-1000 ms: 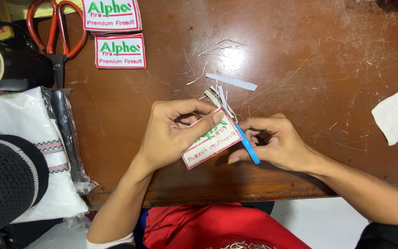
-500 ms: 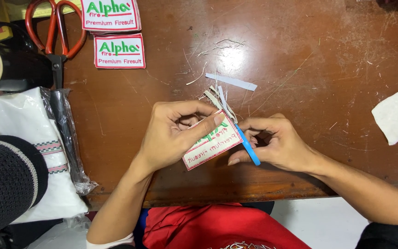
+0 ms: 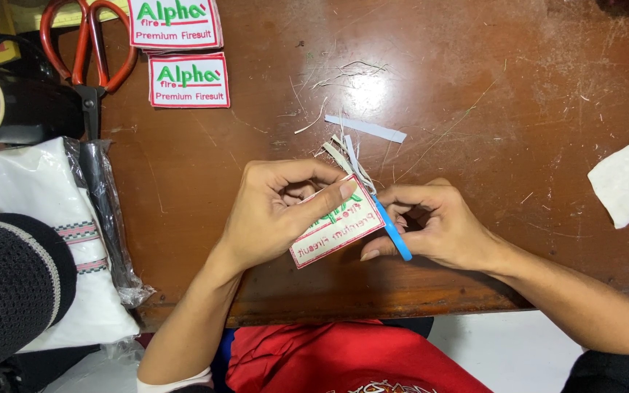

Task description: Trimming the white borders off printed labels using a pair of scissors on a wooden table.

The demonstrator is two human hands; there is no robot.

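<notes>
At centre frame, left hand (image 3: pixel 274 211) pinches the white red-bordered embroidered patch (image 3: pixel 335 229); right hand (image 3: pixel 438 225) grips the blue-handled cutter (image 3: pixel 391 231): keep the blade along the border.

Embroidered patch (image 3: pixel 336 231) tilted slightly more upright than a second ago, left thumb shifted along its upper edge, blue-handled tool (image 3: pixel 391 233) barely moved

Place: small sewing or garment workshop.
Evidence: worn wooden table (image 3: pixel 475 87); red-handled scissors (image 3: pixel 85 54) and embroidered patches (image 3: pixel 187 80) at its far left corner; thread scraps (image 3: pixel 343 73).
</notes>
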